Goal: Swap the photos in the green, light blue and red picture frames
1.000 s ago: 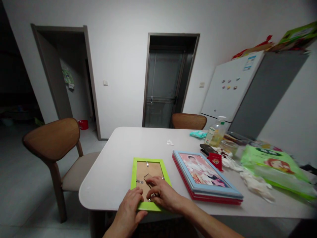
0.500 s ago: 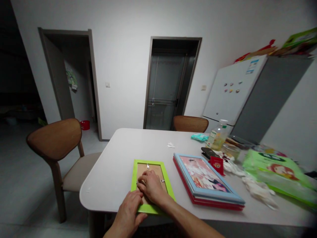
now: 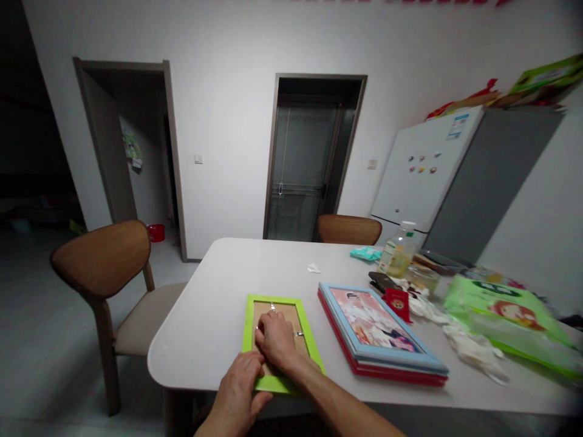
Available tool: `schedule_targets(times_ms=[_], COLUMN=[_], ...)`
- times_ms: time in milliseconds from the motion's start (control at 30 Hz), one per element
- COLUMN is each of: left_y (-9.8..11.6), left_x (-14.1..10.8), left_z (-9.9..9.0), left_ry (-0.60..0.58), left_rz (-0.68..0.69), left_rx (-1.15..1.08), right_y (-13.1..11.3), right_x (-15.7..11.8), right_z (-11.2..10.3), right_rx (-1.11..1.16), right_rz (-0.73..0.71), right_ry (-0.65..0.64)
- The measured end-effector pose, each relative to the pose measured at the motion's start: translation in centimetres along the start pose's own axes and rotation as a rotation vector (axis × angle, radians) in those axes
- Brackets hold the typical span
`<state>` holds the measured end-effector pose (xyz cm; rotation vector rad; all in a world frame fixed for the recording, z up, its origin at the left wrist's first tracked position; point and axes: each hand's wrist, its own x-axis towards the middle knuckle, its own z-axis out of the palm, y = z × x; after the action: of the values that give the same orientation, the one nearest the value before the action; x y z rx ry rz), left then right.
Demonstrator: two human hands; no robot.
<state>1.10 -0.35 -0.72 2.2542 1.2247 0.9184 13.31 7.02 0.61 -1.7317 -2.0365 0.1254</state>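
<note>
Green frame point(image 3: 308, 335) laid back-up on tabletop point(image 3: 200, 328), beneath the hands, long axis pointed toward far side. Near-left corner held by left hand point(image 3: 239, 385); backing point(image 3: 288, 314) partly covered by right hand point(image 3: 276, 340), nearer far clip point(image 3: 272, 307), fingers bunched; anything pinched cannot be told.

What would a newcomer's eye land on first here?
Probably the bright green frame, lying back up at the table's near side, with the left hand at its near-left corner and the right hand over its brown backing. Next, the stack of frames to its right, light blue on top and red at the bottom. Farther right lies a green plastic package.
</note>
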Motion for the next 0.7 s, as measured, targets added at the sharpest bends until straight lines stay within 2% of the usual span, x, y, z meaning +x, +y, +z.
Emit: schedule_targets(times_ms=[167, 267, 333, 533, 700], left_y=[0.0, -0.1, -0.2, -0.3, -0.4], left_x=[0.1, 0.1, 0.1, 0.0, -0.3], left_z=[-0.2, -0.2, -0.1, -0.2, -0.2], left_ry=[-0.045, -0.065, -0.065, -0.059, -0.041], left_rz=[-0.04, -0.052, -0.058, -0.053, -0.037], left_rx=[0.038, 0.057, 0.068, 0.073, 0.051], right_y=[3.9, 6.6, 7.6, 7.5, 6.3], right_x=[0.8, 0.4, 0.0, -0.3, 1.4], right_z=[-2.8, -4.6, -5.1, -3.7, -2.1], right_rx=[0.054, -0.031, -0.077, -0.125, -0.116], right_rz=[-0.077, -0.096, -0.092, -0.057, -0.069], right_ry=[-0.054, -0.145, -0.183, -0.113, -0.08])
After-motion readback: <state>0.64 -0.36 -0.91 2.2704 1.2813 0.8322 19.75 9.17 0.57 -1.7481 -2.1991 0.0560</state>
